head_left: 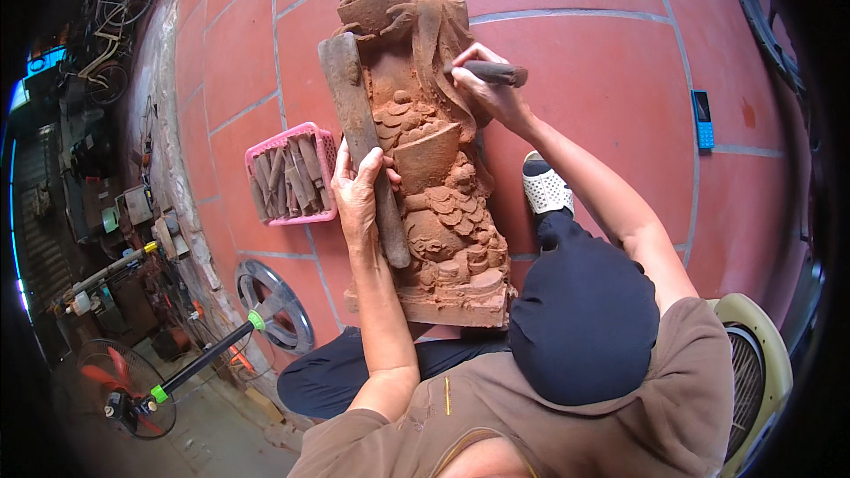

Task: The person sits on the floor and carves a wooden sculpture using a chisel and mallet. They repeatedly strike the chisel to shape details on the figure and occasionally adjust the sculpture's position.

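A carved reddish-brown wooden statue (436, 239) lies lengthwise before me, its base near my lap and its figure reaching to the far edge. Its surface shows folds of cloth, scale-like patterns and loose wood dust. My left hand (357, 190) is closed around a long, worn wooden mallet (359, 111), which lies along the statue's left side. Over the draped folds at the upper right, my right hand (490, 93) grips a chisel (498, 73) by its dark handle. The chisel's tip is hidden by the fingers, so I cannot tell whether it touches the wood.
A pink basket (328, 175) of several wooden-handled tools stands left of the statue on red floor tiles (584, 71). A blue keypad phone (702, 119) lies at right. A floor fan (119, 389), a round grey base (299, 301) and a bicycle (115, 31) are at left.
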The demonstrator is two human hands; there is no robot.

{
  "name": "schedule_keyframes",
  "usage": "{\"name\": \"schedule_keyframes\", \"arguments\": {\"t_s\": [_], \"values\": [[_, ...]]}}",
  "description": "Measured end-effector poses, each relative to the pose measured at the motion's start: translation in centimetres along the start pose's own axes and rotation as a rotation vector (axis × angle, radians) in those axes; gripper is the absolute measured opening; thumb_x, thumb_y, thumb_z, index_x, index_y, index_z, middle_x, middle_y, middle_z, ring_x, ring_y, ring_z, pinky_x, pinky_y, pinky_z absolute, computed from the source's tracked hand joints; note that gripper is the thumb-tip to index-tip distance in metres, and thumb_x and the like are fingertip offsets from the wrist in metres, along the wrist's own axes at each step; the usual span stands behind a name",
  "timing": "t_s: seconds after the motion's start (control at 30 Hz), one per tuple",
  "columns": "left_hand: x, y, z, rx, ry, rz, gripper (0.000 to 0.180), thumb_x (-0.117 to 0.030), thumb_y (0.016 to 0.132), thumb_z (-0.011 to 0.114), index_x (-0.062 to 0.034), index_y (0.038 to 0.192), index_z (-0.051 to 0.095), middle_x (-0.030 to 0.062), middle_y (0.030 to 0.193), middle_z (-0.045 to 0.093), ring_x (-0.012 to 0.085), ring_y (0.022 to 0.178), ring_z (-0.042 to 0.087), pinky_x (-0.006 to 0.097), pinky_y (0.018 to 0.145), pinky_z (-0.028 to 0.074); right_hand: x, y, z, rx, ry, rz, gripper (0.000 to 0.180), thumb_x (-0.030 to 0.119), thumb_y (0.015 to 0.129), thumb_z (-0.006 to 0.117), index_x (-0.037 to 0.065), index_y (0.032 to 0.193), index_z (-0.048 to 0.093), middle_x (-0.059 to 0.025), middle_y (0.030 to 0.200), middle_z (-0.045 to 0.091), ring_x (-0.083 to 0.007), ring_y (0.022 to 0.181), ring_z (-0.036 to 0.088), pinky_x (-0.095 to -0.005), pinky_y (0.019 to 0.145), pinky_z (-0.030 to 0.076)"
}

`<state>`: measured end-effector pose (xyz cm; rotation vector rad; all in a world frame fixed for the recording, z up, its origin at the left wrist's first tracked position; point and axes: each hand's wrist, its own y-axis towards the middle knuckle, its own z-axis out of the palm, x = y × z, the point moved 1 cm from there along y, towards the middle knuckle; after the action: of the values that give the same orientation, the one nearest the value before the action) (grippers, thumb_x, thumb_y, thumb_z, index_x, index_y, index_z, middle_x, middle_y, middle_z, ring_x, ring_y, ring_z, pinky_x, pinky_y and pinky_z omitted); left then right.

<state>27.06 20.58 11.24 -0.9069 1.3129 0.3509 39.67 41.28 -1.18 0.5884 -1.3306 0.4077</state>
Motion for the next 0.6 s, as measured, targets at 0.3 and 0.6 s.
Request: {"name": "schedule_keyframes", "arguments": {"t_s": [0.3,0.6], "values": [[-0.1,0.0,0.2,0.007,0.009,0.001,0.047,-0.013,0.092,0.068,-0.0027,0.134,0.051,0.0051,0.08,0.065,0.0117,0.061,0.064,0.023,0.052,0.051,0.7,1.4,0.8,-0.128,0.376,0.258,0.016,0.023,0.097,0.064,0.011,0.105,0.058,-0.0006,0.085,0.068,-0.0029,0.069,0.059,-0.0182,0.059,0.045],[-0.1,-0.5,-0.1,0.0,0.014,0.005,0.04,-0.016,0.092,0.068,-0.0017,0.126,0.053,0.0075,0.081,0.065,0.0135,0.06,0.064,0.025,0.052,0.053,0.6,0.0,-0.4,-0.094,0.534,0.493,0.013,0.021,0.095,0.065,0.011,0.099,0.059,-0.0045,0.078,0.07,-0.008,0.059,0.063,-0.0177,0.047,0.043]]}}
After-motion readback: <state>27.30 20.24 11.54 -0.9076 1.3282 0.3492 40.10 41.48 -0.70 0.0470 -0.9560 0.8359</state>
